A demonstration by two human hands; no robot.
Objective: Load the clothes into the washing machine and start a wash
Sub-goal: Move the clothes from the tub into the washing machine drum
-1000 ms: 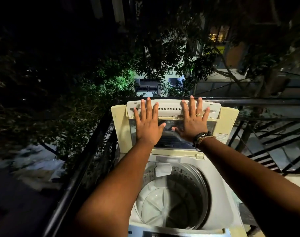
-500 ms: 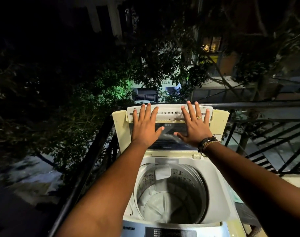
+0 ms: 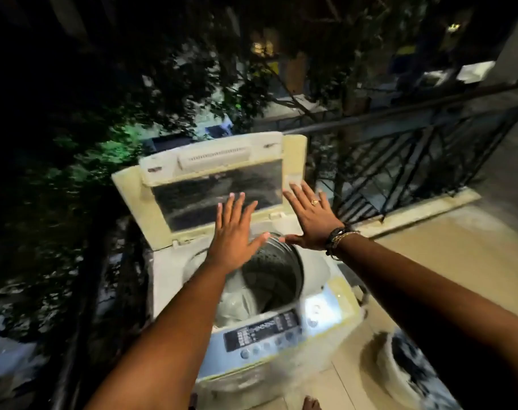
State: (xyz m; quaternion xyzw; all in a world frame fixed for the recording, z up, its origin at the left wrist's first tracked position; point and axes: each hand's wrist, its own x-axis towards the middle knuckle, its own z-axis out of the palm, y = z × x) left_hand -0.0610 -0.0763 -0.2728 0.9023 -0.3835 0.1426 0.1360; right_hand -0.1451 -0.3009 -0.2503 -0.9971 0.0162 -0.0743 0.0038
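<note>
Looking down from my head camera, I see the washing machine (image 3: 252, 291) standing on the balcony floor (image 3: 444, 261), in the corner against the dark railing (image 3: 399, 149). Its lid (image 3: 210, 184) stands raised and tilted back at the far edge, so the drum (image 3: 269, 276) is open below; I cannot make out any clothes inside through the blur. My left hand (image 3: 232, 232) is spread flat with fingers apart, hovering in front of the lid's dark window, apart from it as far as I can tell. My right hand (image 3: 311, 217) is spread too, a ring (image 3: 314, 202) on one finger and bracelets (image 3: 339, 239) at the wrist. The control panel (image 3: 263, 329) sits at the near edge. A basket (image 3: 411, 371) stands on the floor near the machine's right side, contents blurred.
</note>
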